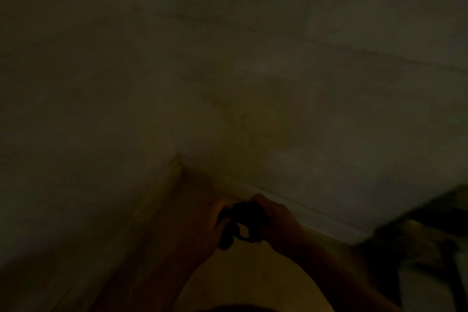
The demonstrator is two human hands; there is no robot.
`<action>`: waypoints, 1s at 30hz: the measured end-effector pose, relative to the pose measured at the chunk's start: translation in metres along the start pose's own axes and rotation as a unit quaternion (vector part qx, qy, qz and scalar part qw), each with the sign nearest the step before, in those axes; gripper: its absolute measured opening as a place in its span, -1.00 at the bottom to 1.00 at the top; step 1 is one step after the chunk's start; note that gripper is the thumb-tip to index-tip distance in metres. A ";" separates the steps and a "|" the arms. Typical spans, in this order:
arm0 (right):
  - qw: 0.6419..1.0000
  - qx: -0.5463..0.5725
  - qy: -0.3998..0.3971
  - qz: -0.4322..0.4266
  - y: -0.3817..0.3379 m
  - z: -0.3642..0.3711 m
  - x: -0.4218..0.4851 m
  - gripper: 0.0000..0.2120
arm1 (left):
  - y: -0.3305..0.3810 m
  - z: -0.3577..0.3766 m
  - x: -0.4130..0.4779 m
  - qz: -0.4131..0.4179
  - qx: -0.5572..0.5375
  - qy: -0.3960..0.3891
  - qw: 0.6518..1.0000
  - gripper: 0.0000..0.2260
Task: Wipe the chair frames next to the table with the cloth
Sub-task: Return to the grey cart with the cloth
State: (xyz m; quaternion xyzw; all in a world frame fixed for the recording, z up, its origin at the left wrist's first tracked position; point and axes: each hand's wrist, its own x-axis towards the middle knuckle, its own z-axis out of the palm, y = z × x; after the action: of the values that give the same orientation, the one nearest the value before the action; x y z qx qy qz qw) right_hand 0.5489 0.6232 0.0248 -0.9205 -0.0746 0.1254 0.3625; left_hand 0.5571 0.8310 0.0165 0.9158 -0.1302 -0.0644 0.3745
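Head view is very dark and smeared, so I can only make out a little. Both my hands meet low in the middle of the picture, and between them sits a dark bunched thing that I take to be the cloth (pixel 241 220). My left hand (pixel 202 233) is closed on the cloth's left end, where a dark fold hangs down from my fingers; my right hand (pixel 274 221) is curled over its top and right side, knuckles up. Both hands are narrow, wrapped on the cloth rather than spread. Directly under the cloth and my forearms lies a yellowish surface (pixel 253 278), and a pale wooden edge (pixel 162 208) runs up to the left of the cloth toward a corner just above it; whether that is part of a chair frame or the table, I cannot tell. To the right of the cloth, well apart, is a dark shape (pixel 435 223) that I cannot identify. Beyond the cloth is a broad grey expanse, probably floor (pixel 228 58). My guess is that I am gathering or folding the cloth into a pad, so the wiping stroke itself is not under way. The next move calls for settling the cloth in one hand, finding a frame rail in this poor light, and pressing the pad flat along it while the free hand steadies the chair.
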 end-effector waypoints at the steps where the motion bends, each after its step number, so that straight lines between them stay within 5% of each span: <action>1: 0.999 0.006 0.024 0.020 0.020 -0.015 -0.016 -0.81 | 0.019 0.019 0.013 0.020 -0.024 -0.012 0.999 -0.89; 7: 0.958 0.079 0.229 0.157 0.135 -0.098 -0.162 -0.87 | 0.179 0.148 0.062 0.263 -0.004 -0.163 0.951 -0.91; 13: 0.850 0.123 0.407 0.312 0.183 -0.115 -0.300 -0.80 | 0.307 0.259 0.049 0.449 0.018 -0.318 0.835 -0.90; 16: 0.769 0.129 0.496 0.383 0.197 -0.116 -0.363 -0.81 | 0.370 0.314 0.030 0.529 0.014 -0.399 0.749 -0.91; 22: 0.706 0.140 0.538 0.440 0.225 -0.129 -0.416 -0.81 | 0.434 0.380 0.014 0.608 0.001 -0.442 0.660 -0.94; 30: 0.692 0.118 0.509 0.499 0.291 -0.194 -0.421 -0.81 | 0.489 0.458 0.059 0.589 -0.024 -0.486 0.645 -0.88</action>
State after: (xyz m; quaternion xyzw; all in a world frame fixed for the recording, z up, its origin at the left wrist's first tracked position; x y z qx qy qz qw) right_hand 0.2152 0.1897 0.0367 -0.6948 0.6070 -0.1918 0.3346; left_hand 0.4219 0.1721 0.0334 0.4740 -0.8040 -0.2689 0.2380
